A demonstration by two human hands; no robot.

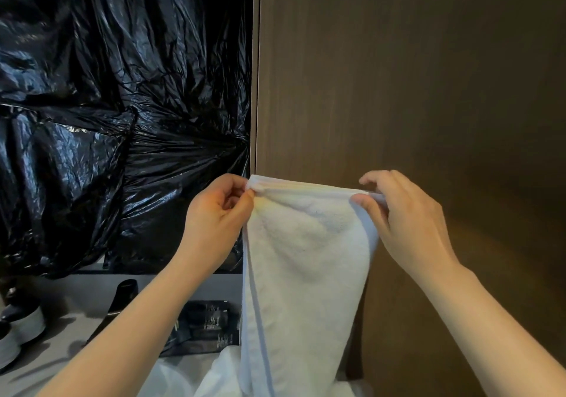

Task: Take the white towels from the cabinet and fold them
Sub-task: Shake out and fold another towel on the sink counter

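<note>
A white towel [303,261] hangs lengthwise in the air, folded double, in front of a dark wooden cabinet door [413,74]. My left hand [214,219] pinches the towel's top left corner between thumb and fingers. My right hand [407,215] pinches the top right corner. The top edge is stretched level between both hands. The towel's lower end reaches down to more white cloth [220,375] lying at the bottom of the view.
Crumpled black plastic sheeting [122,105] covers the wall at the left. On the grey counter [61,344] below it stand a dark bottle [122,295], black packets [208,326] and round dark-and-white containers [21,320] at the far left.
</note>
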